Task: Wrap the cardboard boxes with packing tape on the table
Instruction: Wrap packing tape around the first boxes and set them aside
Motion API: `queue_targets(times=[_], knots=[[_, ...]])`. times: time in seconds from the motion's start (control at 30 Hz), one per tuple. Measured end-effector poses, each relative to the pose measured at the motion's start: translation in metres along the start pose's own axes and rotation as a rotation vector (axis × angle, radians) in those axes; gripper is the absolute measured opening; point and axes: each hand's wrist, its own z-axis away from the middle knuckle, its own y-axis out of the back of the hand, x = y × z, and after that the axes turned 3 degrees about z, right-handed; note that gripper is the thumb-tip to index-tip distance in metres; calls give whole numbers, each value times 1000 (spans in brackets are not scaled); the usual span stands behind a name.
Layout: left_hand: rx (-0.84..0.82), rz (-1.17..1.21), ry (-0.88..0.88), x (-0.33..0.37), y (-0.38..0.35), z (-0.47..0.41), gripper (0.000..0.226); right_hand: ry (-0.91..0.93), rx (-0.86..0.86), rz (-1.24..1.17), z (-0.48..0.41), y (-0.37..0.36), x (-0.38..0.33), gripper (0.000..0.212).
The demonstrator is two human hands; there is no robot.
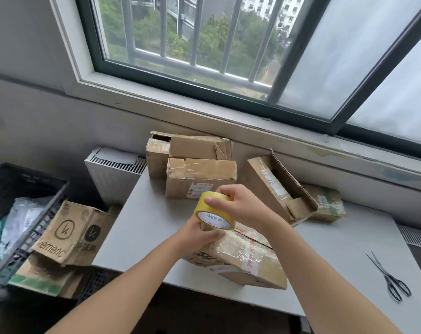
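A yellow roll of packing tape [206, 208] is held above a cardboard box [248, 259] that lies at the front edge of the grey table [144, 227]. My right hand [238, 203] grips the roll from above, thumb across its yellow face. My left hand [200, 237] holds the roll from below, fingers curled at its lower rim. The box under my hands is glossy with clear tape and red printing. Two stacked boxes [200, 177] stand at the table's back. An open box [277, 186] leans to their right, with a small box [330, 204] behind it.
Black scissors [390, 278] lie on the table's right side. Left of the table, printed cardboard boxes [69, 232] lean against a black plastic crate [19, 208]. A white radiator [113, 172] stands under the window sill [228, 116].
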Motion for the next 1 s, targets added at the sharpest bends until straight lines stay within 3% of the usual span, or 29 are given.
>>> queue_targets(times=[0.07, 0.23, 0.37, 0.53, 0.83, 1.0], knots=[[28, 9, 10, -2, 2, -3, 45, 2, -1, 86, -7, -10, -2, 44], [45, -25, 0, -14, 14, -5, 67, -64, 37, 305, -12, -8, 5, 55], [20, -131, -75, -30, 23, 0, 68, -154, -90, 505, -4, 11, 16, 58], [11, -253, -65, -30, 27, -8, 64, -218, -127, 522, 5, 12, 32, 60], [-62, -274, -67, -33, 33, -9, 68, -224, -139, 631, 2, -3, 43, 44], [59, -21, -8, -28, 30, -18, 67, -182, -126, 605, 1, -6, 46, 54]])
